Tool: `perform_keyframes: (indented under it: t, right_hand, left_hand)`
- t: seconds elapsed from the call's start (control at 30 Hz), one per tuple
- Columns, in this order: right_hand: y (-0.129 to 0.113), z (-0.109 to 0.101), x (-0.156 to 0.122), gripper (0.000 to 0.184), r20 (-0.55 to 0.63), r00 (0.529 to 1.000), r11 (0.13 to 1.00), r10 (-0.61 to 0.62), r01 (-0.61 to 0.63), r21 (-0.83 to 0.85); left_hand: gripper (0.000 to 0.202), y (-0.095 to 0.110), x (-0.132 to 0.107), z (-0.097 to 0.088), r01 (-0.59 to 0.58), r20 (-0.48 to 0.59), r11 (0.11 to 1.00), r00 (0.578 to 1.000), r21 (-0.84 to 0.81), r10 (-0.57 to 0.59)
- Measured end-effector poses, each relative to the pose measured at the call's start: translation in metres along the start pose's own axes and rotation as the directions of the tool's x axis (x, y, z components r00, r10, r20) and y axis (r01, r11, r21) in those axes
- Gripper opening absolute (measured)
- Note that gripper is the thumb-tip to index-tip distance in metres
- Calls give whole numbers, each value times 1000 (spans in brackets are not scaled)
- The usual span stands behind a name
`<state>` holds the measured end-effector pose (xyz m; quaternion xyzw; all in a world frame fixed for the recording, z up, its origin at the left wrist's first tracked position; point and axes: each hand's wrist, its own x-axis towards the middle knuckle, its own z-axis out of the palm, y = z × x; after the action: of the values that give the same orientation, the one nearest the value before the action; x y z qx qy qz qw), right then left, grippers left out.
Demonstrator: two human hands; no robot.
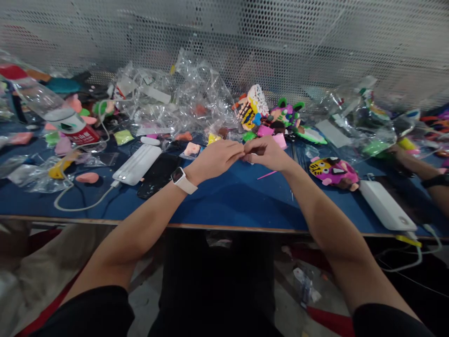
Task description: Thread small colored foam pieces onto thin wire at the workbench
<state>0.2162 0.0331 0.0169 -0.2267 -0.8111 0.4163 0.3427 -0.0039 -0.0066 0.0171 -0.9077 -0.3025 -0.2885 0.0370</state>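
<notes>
We bring our two hands together just above the middle of the table [224,201]. Our left hand [219,159] is palm down with its fingers close together; our right hand [268,154] is curled, its thumb and forefinger drawn in so that the fingertips of both meet. We cannot tell whether they pinch anything, since any small piece between them is hidden.

Taking that meeting point as our centre, a pink modelling-clay block [279,141] lies just beyond our right hand at two o'clock, and a green clay lump [249,136] sits near at twelve. Also at twelve, farther off, stands a yellow-and-black striped clay piece [250,110] with a bumpy white part. At three o'clock lies a magenta clay figure [335,173] with a yellow, black-lined patch and added pink bits. We judge these two detailed pieces well advanced, perhaps complete, while the plain block and lump look unshaped, so some forming seems left. How far our present piece has come, we cannot say.

A thin pink stick [267,175] lies at four o'clock on bare tabletop, and crumpled clear bags [196,93] pile up towards eleven.
</notes>
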Motion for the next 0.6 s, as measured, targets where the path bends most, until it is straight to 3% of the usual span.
perform_keyframes:
  t: [0.27,0.6]
  right_hand:
    - [3,2,0,7,28,1000,1000,-5,5,-18]
    - [20,5,0,5,49,996,991,72,-77,112]
  left_hand:
    - [26,0,1,0,20,107,998,994,-61,-14]
    - [29,-2,0,1,99,52,943,995,-317,-87]
